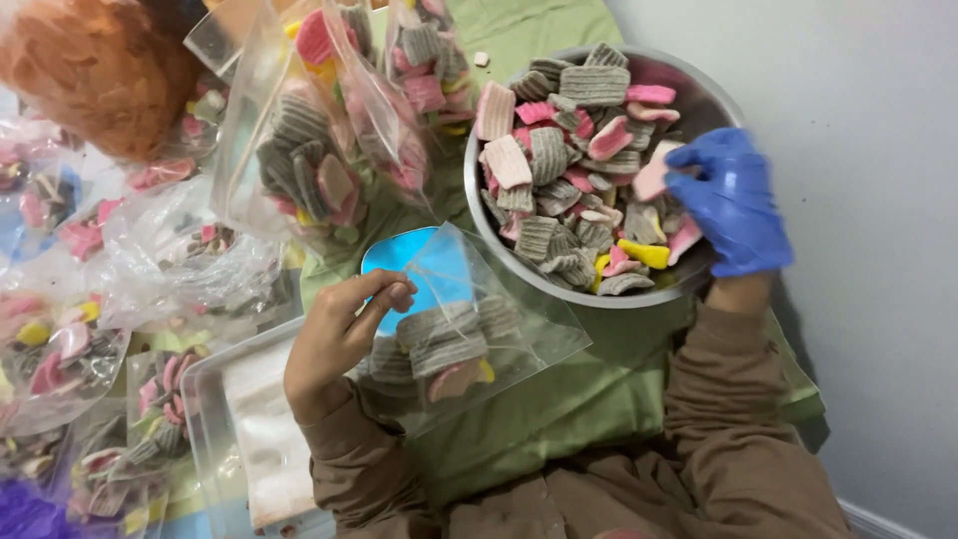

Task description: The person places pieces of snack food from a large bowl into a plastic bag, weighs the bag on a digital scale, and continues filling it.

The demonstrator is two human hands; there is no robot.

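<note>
Soft, even indoor light falls from above me, fairly bright, with only a faint shadow beside my sleeve on the grey wall (878, 299). Glare streaks the clear plastic bags (329, 120) and the steel bowl (699, 90) rim. The whole view is slightly soft, blurriest at the left edge, where shapes smear.

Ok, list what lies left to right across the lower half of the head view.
Filled bags → metal tray → left hand → clear bag it holds → steel bowl → gloved right hand.
</note>
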